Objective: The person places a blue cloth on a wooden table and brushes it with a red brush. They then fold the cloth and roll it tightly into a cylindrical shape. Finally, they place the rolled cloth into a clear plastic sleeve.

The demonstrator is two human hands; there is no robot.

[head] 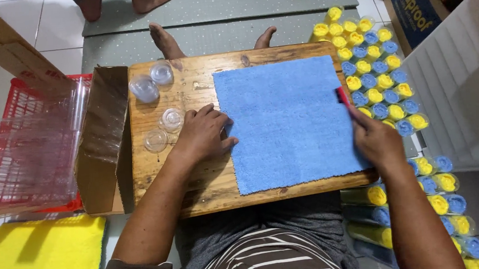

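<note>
Blue cloth [286, 123] flat on wooden board [197, 171], squared to its edges, between both hands: left hand [204, 134] open, fingers spread, pressing left edge; right hand [376, 140] at right edge, closed on red tool [342, 96]; clear lids [163, 128] left.

Bright, even, sharp; wide-angle edges
</note>
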